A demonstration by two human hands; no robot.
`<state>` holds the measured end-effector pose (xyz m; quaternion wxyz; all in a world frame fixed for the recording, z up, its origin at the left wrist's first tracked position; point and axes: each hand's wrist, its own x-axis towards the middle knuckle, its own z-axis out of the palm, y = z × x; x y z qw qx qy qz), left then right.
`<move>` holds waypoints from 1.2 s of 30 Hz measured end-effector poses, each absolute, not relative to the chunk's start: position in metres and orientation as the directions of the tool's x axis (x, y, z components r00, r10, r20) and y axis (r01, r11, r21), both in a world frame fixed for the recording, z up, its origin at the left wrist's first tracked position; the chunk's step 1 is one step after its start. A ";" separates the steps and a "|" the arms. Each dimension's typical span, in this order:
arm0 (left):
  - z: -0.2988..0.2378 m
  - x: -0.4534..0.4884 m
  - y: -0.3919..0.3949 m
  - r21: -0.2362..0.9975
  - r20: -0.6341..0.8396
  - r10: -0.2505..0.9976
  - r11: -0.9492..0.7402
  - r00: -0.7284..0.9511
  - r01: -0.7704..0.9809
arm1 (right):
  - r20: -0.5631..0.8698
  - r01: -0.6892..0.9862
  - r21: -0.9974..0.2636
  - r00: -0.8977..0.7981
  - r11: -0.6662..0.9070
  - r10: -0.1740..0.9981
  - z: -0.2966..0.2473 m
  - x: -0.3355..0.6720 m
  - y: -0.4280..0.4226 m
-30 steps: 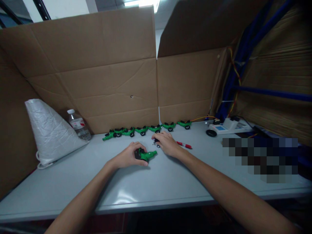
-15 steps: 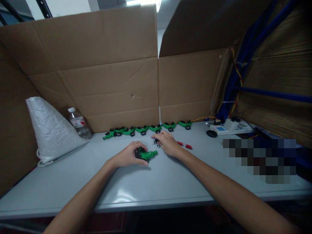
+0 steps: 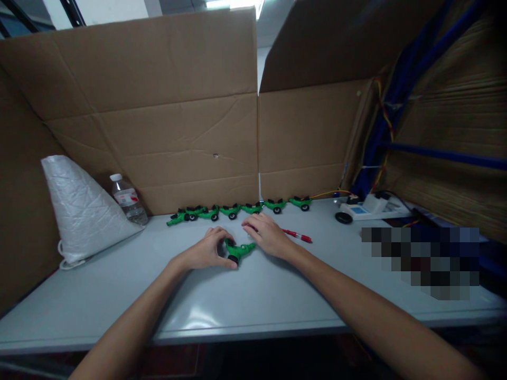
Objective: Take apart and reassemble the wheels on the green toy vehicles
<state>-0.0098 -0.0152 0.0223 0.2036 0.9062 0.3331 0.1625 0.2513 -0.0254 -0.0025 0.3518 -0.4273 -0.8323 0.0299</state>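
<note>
My left hand (image 3: 208, 250) curls around a green toy vehicle (image 3: 242, 250) with black wheels, fingers and thumb on its rear part. The toy's narrow green end points right, toward my right hand (image 3: 267, 235). That hand rests low over the table with its fingers bent and close together. What lies under its fingertips is hidden. A red pen (image 3: 299, 236) lies just to its right, partly covered by the hand.
Along the cardboard wall (image 3: 178, 153) stands a row of several similar green toys (image 3: 229, 211). At left are a white bag (image 3: 85, 211) and a water bottle (image 3: 129, 199). A white power strip (image 3: 372, 208) sits back right beside a blue frame (image 3: 370, 158).
The toy in my left hand has turned a little, with a black wheel now facing me. My right hand has shifted slightly and now covers the small black parts seen before.
</note>
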 end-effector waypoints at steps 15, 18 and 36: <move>0.024 0.004 -0.019 0.922 0.211 0.813 -0.350 0.542 0.167 | 0.551 0.522 -0.499 -0.424 0.692 0.718 0.001 0.237 -0.037; 0.027 0.010 -0.021 0.915 0.308 0.820 -0.394 0.482 0.086 | 0.536 0.449 -0.634 -0.332 0.630 0.776 -0.002 0.232 -0.036; 0.016 0.012 -0.016 0.859 0.361 0.842 -0.467 0.400 0.208 | 0.565 0.171 -0.781 -0.217 0.601 0.796 -0.007 0.220 -0.038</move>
